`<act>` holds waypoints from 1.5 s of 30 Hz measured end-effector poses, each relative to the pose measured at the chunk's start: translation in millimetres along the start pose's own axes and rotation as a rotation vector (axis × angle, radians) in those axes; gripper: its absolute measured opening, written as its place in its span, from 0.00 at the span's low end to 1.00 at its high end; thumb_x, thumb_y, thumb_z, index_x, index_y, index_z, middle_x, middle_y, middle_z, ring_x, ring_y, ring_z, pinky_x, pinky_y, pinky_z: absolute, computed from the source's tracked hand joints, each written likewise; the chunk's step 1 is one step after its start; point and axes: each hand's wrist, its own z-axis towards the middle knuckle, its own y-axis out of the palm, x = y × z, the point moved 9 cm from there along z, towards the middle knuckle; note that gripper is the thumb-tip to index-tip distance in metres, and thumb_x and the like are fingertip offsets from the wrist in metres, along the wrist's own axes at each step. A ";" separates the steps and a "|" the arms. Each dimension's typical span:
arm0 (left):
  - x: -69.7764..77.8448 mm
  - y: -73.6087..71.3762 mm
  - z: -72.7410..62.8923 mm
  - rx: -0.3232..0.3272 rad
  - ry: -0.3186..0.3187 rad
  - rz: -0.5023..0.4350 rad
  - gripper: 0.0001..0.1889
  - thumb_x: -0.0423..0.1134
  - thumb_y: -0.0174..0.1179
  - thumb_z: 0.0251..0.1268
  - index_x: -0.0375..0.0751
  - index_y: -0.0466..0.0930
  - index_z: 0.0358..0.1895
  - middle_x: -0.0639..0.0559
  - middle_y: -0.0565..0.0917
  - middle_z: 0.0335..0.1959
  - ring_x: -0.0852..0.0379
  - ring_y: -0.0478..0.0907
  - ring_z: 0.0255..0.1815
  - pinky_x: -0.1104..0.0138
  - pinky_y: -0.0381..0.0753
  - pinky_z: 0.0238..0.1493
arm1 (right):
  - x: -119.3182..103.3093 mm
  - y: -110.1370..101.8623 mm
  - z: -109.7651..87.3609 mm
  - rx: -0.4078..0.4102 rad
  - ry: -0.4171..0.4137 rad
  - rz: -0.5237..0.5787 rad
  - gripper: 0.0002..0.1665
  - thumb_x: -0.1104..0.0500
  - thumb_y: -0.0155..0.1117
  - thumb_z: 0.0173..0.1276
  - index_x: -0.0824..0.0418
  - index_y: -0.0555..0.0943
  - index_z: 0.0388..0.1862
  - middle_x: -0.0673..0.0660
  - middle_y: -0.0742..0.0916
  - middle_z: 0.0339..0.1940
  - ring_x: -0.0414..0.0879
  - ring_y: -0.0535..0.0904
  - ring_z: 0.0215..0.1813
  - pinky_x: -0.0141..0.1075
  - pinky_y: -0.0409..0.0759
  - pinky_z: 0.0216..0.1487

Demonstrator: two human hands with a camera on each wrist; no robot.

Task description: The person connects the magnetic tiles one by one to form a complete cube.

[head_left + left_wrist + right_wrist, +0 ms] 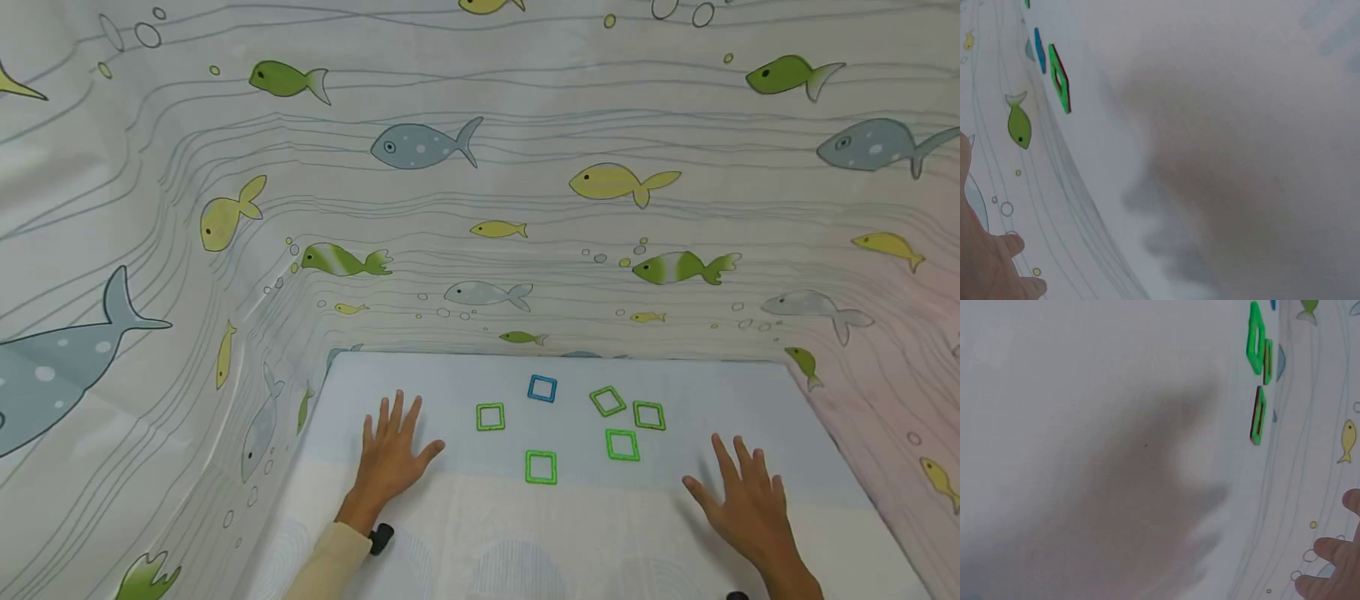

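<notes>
My left hand [392,460] is held over the left side of the white table with fingers spread, holding nothing. Over the right side, my right hand [750,504] also has its fingers spread and grips nothing. Between the hands lie several flat, hollow square frames. A blue square frame [552,389] is farthest back. Nearest the left hand is a green square frame [479,417], and another green square frame [542,481] lies closest to me. Three more green ones form a cluster on the right, including a tilted green square frame [599,407].
A cloth printed with fish [427,147] hangs behind the table [465,533] and along both sides. Small black devices are on the wrists; the left one [382,538] shows more fully. In both wrist views, hand shadows fall on the tabletop.
</notes>
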 end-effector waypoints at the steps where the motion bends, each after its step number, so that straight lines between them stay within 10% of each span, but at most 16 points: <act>1: -0.5 0.1 -0.1 0.000 -0.002 0.003 0.50 0.74 0.50 0.64 0.50 0.48 0.81 0.41 0.43 0.83 0.34 0.38 0.82 0.35 0.36 0.74 | 0.6 1.5 -0.3 -0.005 0.005 -0.002 0.56 0.32 0.58 0.69 0.59 0.48 0.82 0.78 0.57 0.77 0.80 0.43 0.76 0.79 0.44 0.64; 10: -0.8 9.4 -5.4 0.008 0.002 -0.019 0.48 0.70 0.55 0.64 0.50 0.50 0.81 0.41 0.44 0.83 0.34 0.38 0.82 0.36 0.38 0.75 | 5.1 11.5 -10.1 -0.032 0.027 0.003 0.56 0.30 0.56 0.69 0.59 0.48 0.82 0.78 0.57 0.77 0.81 0.46 0.76 0.78 0.45 0.64; 20: 31.8 21.7 -17.6 0.106 0.117 -0.130 0.36 0.46 0.69 0.63 0.40 0.68 0.72 0.39 0.69 0.73 0.38 0.63 0.76 0.45 0.67 0.70 | -10.6 14.0 -3.2 0.004 -0.002 0.080 0.51 0.36 0.63 0.68 0.67 0.61 0.76 0.78 0.67 0.71 0.79 0.63 0.67 0.75 0.63 0.55; 32: 93.4 64.4 -17.2 -0.047 0.183 -0.231 0.32 0.48 0.68 0.64 0.48 0.71 0.69 0.51 0.76 0.67 0.50 0.69 0.71 0.55 0.71 0.69 | -47.5 42.9 14.8 -0.040 -0.047 0.213 0.42 0.48 0.68 0.68 0.69 0.65 0.72 0.71 0.77 0.57 0.65 0.75 0.57 0.60 0.77 0.50; 45: 116.7 81.8 -11.1 -0.095 0.196 -0.304 0.32 0.49 0.67 0.65 0.46 0.70 0.70 0.51 0.75 0.68 0.50 0.68 0.73 0.55 0.69 0.70 | -62.8 53.8 27.4 -0.073 -0.009 0.224 0.42 0.50 0.68 0.68 0.69 0.65 0.72 0.69 0.78 0.57 0.63 0.76 0.57 0.57 0.77 0.52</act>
